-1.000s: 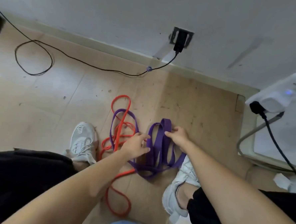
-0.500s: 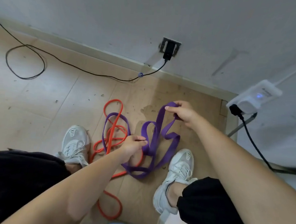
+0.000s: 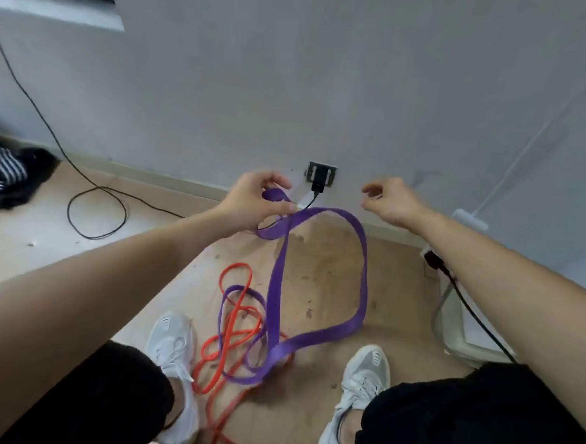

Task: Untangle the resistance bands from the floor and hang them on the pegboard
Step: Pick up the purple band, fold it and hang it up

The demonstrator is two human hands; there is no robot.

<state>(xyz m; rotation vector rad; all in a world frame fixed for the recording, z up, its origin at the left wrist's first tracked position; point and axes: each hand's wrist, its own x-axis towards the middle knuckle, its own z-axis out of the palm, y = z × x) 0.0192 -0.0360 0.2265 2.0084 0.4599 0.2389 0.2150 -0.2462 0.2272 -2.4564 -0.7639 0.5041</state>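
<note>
Your left hand (image 3: 251,200) pinches the wide purple band (image 3: 362,277) up near the skirting edge, its loop trailing into the red band (image 3: 230,324) tangle on bare floor (image 3: 319,268) between your shoes, while your right hand (image 3: 390,202) hovers empty, fingers loosely curled.

Home room, wood floor (image 3: 329,279), wall socket (image 3: 320,177), clothes pile (image 3: 6,173)
</note>
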